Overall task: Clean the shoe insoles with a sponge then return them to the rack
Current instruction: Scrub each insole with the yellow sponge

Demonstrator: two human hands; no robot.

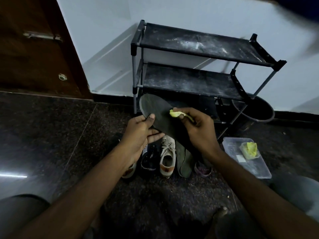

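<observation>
Head view: the insole (158, 109), its long axis slanting up-left, is being pinched by the left hand (140, 131); the sponge (174, 113) is being gripped at its right edge by the right hand (200, 129).

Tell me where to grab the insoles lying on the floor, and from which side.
Pinch the near end of the floor insoles, coming from above on the person's side. They lie flat, lengthwise between the white shoe and the purple shoe, so the long edges are crowded. The far end is hidden behind the right hand, which holds the sponge.
</observation>
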